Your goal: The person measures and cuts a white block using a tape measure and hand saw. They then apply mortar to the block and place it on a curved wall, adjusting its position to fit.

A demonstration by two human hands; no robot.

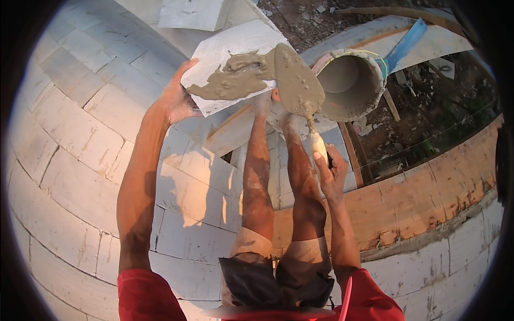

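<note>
My left hand (179, 95) grips the left edge of a white lightweight block (217, 53), thumb and fingers wrapped round its side. Wet grey-brown mortar (235, 80) lies spread in a thick, uneven layer over the block's upper face. In my right hand (333, 170) is the pale handle of a trowel (297, 80). Its blade is coated with mortar and touches the block's right edge, beside the spread layer. Just right of the blade stands a round bucket (350, 109), its inside smeared with mortar.
Another white block (193, 13) rests beyond the held one. A blue strip (407, 45) leans by the bucket. White block wall (75, 150) curves along the left. At right, a wooden board (407, 206) edges a debris-strewn gap (423, 117). My bare legs (257, 171) stand between my arms.
</note>
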